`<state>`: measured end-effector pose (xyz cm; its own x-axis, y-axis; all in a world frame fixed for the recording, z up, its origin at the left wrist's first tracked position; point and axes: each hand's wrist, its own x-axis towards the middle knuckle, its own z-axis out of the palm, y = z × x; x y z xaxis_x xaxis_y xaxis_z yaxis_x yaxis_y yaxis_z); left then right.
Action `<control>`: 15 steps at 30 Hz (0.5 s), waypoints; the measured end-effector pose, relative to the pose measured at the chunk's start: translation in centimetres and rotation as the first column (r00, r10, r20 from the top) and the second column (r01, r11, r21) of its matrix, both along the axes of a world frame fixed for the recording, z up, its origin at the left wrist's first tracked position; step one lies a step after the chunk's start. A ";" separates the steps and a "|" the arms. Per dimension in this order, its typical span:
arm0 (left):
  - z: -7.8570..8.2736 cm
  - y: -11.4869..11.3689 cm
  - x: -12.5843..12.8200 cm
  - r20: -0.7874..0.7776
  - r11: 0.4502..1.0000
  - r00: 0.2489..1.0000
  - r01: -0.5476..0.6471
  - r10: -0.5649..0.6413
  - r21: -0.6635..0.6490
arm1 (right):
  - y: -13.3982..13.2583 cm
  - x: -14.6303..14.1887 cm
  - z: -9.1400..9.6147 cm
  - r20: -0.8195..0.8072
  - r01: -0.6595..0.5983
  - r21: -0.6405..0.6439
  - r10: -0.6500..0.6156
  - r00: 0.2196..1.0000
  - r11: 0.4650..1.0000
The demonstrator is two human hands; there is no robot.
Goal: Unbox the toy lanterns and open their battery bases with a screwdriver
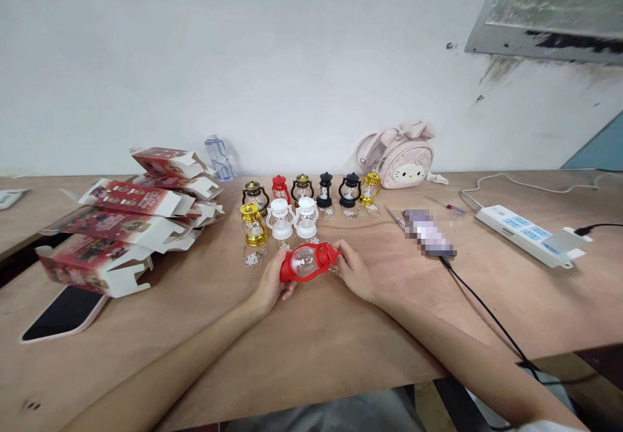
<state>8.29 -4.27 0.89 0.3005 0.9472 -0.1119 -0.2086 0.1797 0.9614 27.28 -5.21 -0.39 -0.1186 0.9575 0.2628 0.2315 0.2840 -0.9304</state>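
A small red lantern (307, 261) with a clear globe lies on its side between my two hands, just above the table. My left hand (273, 283) is wrapped round its base. At the other end, the fingers of my right hand (354, 270) pinch the red top cap. Behind it stand several upright lanterns: two white lanterns, the right-hand white lantern (306, 219) among them, a gold lantern (254, 226) and a back row with a black lantern (350, 191) and another red lantern (280, 189). Thin wire pieces with small white parts (254, 259) lie before them.
Flattened red and white boxes (131, 202) are piled at left, beside a dark-screened phone (65, 313). A bottle (219, 157) and a pink bag (406, 159) stand by the wall. At right lie a cabled phone (428, 232), a screwdriver (455, 209) and a power strip (528, 232).
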 end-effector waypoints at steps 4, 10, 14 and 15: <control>0.0 0.1 0.0 0.031 0.999 0.999 -0.024 0.026 -0.044 | -0.6 -0.3 0.1 0.083 0.043 0.075 -0.049 0.995 0.996; 0.4 -0.1 0.1 0.021 0.996 0.998 -0.066 0.067 -0.055 | -0.8 -0.4 0.0 0.298 0.104 0.162 -0.149 0.943 0.981; 0.4 -0.1 0.2 0.010 0.998 0.999 -0.053 0.053 -0.026 | -0.7 -0.5 0.0 0.271 0.079 0.128 -0.111 0.956 0.989; 0.4 -0.1 0.1 0.010 0.999 0.999 -0.048 0.048 -0.024 | -0.6 -0.5 0.0 0.229 0.054 0.096 -0.075 0.971 0.994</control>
<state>8.44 -4.34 1.26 0.2560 0.9578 -0.1310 -0.2280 0.1915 0.9546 26.77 -5.83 -0.42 -0.1254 0.9392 0.3197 0.4584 0.3406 -0.8209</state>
